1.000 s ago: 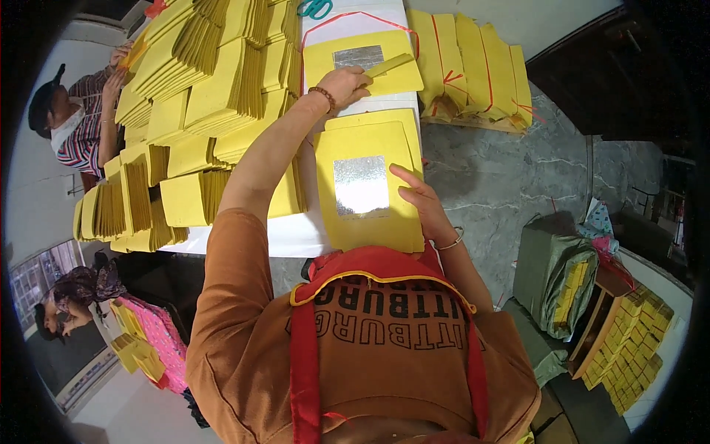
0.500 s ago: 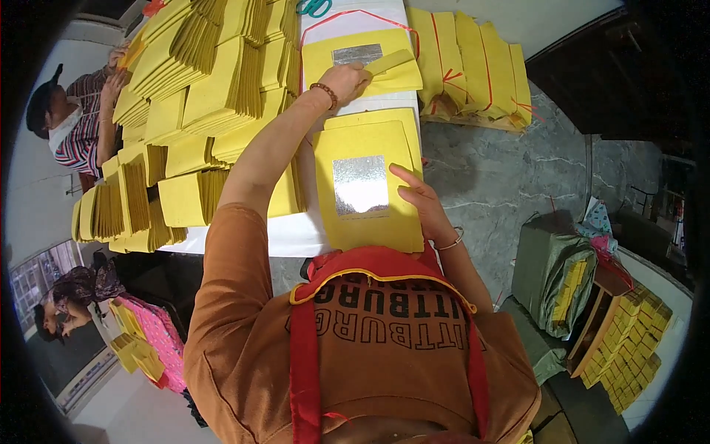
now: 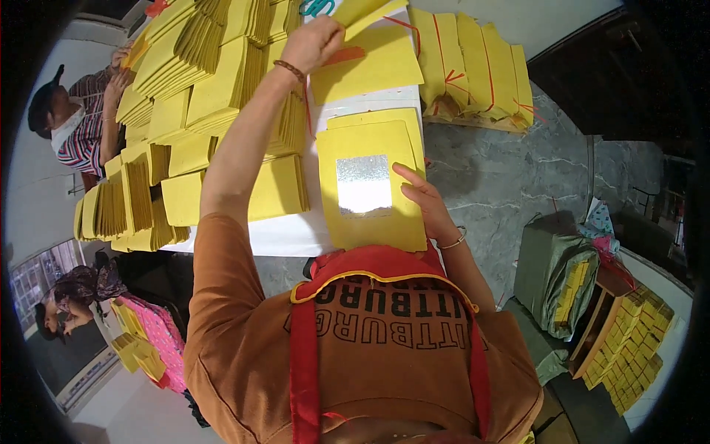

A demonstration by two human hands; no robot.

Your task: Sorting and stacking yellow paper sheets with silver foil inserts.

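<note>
Yellow sheets fill most of the worktop (image 3: 292,235), whose covering is white and shows between the piles. At the far end, the left hand (image 3: 314,43), with a brown beaded bracelet (image 3: 289,71) at its wrist, is closed around the near corner of a raised yellow sheet (image 3: 367,16), which slants up to the upper edge of the view. Below it lies another yellow sheet (image 3: 384,70), flat, with an orange-red patch (image 3: 345,55) near its left side.

Nearer the body, a small stack of yellow sheets (image 3: 373,137) rests at the right side of the worktop, the top one bearing a shiny silver square (image 3: 363,185). The right hand (image 3: 433,203) is at this stack's right edge, two digits extended over the top sheet; its other fingers are hidden, so I cannot tell whether it grips.

Teal scissors (image 3: 318,7) lie just beyond the left hand, and red string (image 3: 403,26) runs beside the raised sheet. Thick piles of folded yellow sheets (image 3: 218,81) crowd the left side. Beyond the worktop's right side stand yellow bundles (image 3: 473,66) tied with red. At the far left is a person in a striped top (image 3: 83,140).
</note>
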